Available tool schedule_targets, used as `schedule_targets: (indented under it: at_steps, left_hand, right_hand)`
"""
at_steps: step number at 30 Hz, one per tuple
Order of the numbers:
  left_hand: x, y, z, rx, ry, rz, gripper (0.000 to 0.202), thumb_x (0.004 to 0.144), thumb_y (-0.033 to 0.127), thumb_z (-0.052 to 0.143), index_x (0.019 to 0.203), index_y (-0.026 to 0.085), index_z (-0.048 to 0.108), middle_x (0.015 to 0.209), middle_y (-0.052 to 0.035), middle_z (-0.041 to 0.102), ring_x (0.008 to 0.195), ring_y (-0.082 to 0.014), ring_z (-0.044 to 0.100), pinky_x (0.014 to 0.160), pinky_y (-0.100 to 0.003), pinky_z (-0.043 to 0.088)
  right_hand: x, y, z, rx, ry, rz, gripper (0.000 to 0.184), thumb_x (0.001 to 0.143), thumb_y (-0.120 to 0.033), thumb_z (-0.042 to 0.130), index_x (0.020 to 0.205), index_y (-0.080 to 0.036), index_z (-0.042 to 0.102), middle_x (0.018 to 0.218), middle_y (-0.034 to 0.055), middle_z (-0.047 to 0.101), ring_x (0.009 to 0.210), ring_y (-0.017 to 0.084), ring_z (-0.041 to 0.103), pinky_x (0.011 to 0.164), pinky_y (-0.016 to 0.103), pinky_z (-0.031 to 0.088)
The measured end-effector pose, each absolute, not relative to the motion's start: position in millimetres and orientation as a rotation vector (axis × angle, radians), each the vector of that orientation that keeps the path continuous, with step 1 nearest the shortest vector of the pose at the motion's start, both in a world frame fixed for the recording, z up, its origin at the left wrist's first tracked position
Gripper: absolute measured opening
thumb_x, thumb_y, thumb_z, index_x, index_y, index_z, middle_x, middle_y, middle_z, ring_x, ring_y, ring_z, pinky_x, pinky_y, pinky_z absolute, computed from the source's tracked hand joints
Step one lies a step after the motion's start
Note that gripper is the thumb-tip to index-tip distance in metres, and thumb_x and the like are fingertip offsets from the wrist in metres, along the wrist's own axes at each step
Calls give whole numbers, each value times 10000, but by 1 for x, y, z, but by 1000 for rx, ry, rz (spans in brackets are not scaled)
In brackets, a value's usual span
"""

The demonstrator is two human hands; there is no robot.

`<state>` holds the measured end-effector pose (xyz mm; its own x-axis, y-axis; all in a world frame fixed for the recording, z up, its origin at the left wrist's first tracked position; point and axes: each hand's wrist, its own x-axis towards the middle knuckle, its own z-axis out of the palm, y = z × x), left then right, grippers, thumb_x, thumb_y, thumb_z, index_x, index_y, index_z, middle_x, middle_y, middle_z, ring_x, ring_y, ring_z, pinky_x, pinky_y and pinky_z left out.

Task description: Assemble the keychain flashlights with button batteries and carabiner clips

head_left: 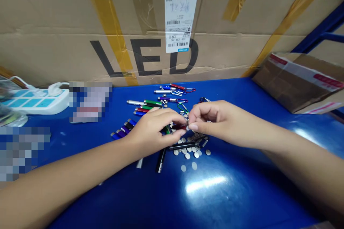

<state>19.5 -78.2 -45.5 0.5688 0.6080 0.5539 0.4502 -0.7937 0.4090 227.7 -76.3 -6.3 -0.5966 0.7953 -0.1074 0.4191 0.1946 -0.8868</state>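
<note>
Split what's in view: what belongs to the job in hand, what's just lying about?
In the job: left hand and right hand, both pinching a red tube; coin batteries beneath them; coloured tubes and clips on the blue table.
Lying about: power strip, big LED carton, small taped box.

Read "LED" in large black letters on cardboard box (53, 25). Noted white shipping label (179, 19) stuck over the lettering; barcodes visible, print too small to read.
</note>
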Motion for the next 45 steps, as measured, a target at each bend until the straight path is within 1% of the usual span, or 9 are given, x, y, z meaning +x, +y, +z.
schedule_targets:
  at_steps: [10,15,18,22,25,28,31,38,45]
  left_hand:
    - [18,-77,-48,2591,881,1052,113,809,202,656,918,219,638,884,29,719,856,-131,667,779,-261,455]
    - [18,-77,-47,2566,861,1068,109,806,180,660,909,205,636,880,21,717,851,-133,666,796,-267,460]
    - [17,-76,-47,2551,863,1059,104,816,190,655,916,206,636,880,14,716,844,-136,665,790,-272,468]
    - [16,-75,-45,2550,875,1074,100,824,198,647,923,200,637,888,10,719,850,-140,666,783,-273,476]
    - [15,-74,-43,2541,968,1127,89,826,206,640,915,197,642,895,5,718,864,-147,659,805,-281,474]
    - [14,-73,-40,2472,1137,1153,77,819,204,640,895,200,648,890,4,712,863,-151,649,818,-286,474]
    - [12,-71,-40,2429,1208,1114,78,813,212,643,890,202,645,884,6,710,854,-152,649,813,-291,483]
    - [12,-70,-41,2479,1137,1115,60,834,232,628,886,204,634,882,-2,708,838,-150,650,796,-299,491]
    - [10,-70,-41,2485,1112,1089,62,835,225,632,888,193,635,891,-9,704,854,-155,648,794,-297,488]
  right_hand:
    - [227,-77,-8,-1181,-2030,1372,187,807,-359,632,787,-178,593,596,-57,440,550,82,395,508,222,332]
    - [225,-78,-12,-1174,-1954,1385,191,780,-327,672,797,-188,541,617,-57,476,550,79,422,501,208,351]
    - [226,-80,-9,-1115,-2053,1184,136,837,-317,604,822,-194,549,657,-34,525,570,89,464,517,214,379]
    - [234,-77,0,-1011,-2305,690,45,848,-219,558,847,-191,592,733,0,593,637,111,528,579,232,405]
    - [241,-69,0,-1008,-2535,378,86,856,-210,541,856,-181,623,784,32,604,710,144,552,640,263,410]
    - [245,-60,-8,-1029,-2735,229,133,873,-238,542,861,-188,665,806,50,604,738,165,557,682,291,408]
    - [244,-55,-18,-1079,-2831,202,149,876,-249,551,872,-197,690,820,55,614,750,171,572,715,311,410]
    - [238,-55,-25,-1181,-2843,244,172,869,-285,569,884,-175,699,811,62,615,765,187,584,711,326,419]
    - [236,-55,-27,-1130,-2831,301,137,856,-235,583,929,-194,691,840,50,620,774,176,589,721,318,420]
